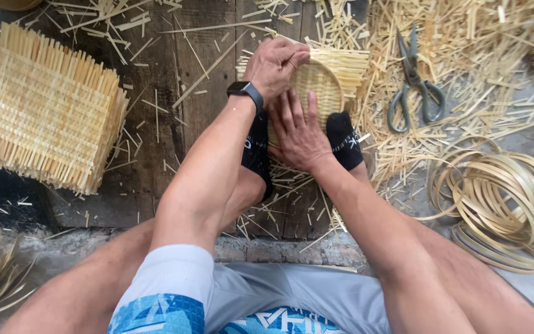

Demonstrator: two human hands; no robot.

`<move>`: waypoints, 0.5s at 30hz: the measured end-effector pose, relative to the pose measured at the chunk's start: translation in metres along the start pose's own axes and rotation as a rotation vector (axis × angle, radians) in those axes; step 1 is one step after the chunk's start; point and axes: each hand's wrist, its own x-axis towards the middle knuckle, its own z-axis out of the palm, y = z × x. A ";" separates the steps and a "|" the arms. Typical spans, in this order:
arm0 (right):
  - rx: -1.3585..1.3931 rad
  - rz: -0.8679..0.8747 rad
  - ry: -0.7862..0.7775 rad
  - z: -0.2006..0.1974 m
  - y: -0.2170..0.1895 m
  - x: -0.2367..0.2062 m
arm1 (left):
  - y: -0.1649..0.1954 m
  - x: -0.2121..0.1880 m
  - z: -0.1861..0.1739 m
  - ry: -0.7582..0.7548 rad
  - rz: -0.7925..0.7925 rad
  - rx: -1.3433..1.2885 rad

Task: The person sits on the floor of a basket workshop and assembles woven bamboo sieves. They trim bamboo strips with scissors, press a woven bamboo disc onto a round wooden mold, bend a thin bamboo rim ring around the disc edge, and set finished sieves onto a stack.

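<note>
A round woven bamboo piece (321, 83) with loose strip ends at its far right lies on the wooden floor between my two feet in black socks (344, 139). My left hand (274, 65), with a black watch on its wrist, curls over the piece's upper left rim and pinches the strips there. My right hand (298, 133) lies flat with fingers spread on the piece's near left part, pressing it down.
A stack of square woven bamboo mats (44, 108) sits at the left. Grey scissors (412, 83) lie at the right among scattered bamboo offcuts. Coiled bamboo hoops (505, 207) lie at the lower right. More strips lie at the lower left.
</note>
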 end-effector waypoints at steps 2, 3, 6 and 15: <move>-0.020 -0.020 0.024 0.015 0.000 -0.004 | -0.004 -0.001 0.003 -0.066 -0.192 -0.153; -0.020 -0.014 0.037 0.018 0.000 -0.006 | -0.005 -0.001 0.003 -0.100 -0.265 -0.205; 0.015 0.009 0.048 0.008 0.004 -0.008 | -0.004 0.003 0.001 -0.091 -0.282 -0.340; 0.603 0.422 0.147 -0.004 0.098 0.038 | -0.008 0.007 0.003 -0.096 -0.144 -0.119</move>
